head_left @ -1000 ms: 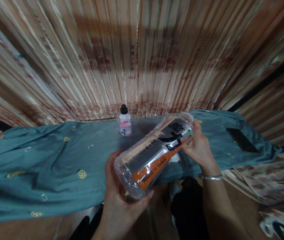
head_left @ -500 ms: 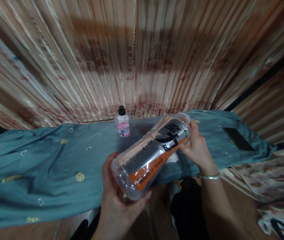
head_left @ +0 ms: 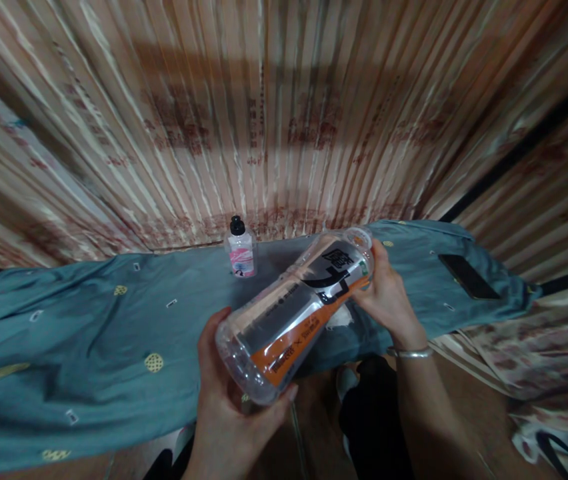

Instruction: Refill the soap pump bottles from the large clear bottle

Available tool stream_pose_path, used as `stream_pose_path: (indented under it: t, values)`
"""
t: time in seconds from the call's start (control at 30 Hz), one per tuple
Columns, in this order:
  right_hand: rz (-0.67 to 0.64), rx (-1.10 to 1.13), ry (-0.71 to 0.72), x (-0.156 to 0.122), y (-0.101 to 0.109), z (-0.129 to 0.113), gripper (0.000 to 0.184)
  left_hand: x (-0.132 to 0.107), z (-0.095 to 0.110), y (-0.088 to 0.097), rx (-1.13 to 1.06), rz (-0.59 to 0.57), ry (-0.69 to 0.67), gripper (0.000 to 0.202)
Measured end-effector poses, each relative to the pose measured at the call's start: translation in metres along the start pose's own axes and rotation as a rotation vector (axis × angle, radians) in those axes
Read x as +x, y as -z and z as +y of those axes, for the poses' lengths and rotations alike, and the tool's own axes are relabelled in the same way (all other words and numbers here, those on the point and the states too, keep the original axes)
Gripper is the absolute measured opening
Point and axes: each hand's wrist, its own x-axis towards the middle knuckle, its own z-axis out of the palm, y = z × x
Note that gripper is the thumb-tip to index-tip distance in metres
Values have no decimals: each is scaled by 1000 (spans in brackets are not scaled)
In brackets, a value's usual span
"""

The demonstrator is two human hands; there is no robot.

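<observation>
A large clear plastic bottle point(head_left: 284, 320) with an orange and black label is held tilted in the air, its neck end up to the right. My left hand point(head_left: 234, 407) grips its base, fingers on the far side and thumb at the near edge. Near the neck end, my right hand point(head_left: 387, 287) is closed round the side, with a silver bangle on the wrist. Behind it, a small clear bottle point(head_left: 241, 257) with a black cap and pink label stands upright on the cloth. A white piece point(head_left: 340, 317), partly hidden, shows below the large bottle.
A teal patterned cloth point(head_left: 114, 347) covers the narrow surface in front of me. On its right lies a dark phone point(head_left: 469, 276). A pleated curtain point(head_left: 259, 133) hangs close behind. My legs and the floor show below the near edge.
The whole view has shifted slightly, moving things a little to the left in the picture. Both hands keep their hold on the large bottle, whose tilt looks nearly the same.
</observation>
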Motion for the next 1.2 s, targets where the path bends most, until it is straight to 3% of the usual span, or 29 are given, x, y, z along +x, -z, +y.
stream_pose_path:
  t: [0.57,0.9,1.2]
  values:
    - [24,5,-3,0,-2,2,90,1,0,2,65,0,-22,98]
    - [7,25,-7,2,-1,-4,82,2,3,4,68,44,-55,95]
    - [-11,15,-22,3,2,-8,80,0,6,4,37,26,8,98]
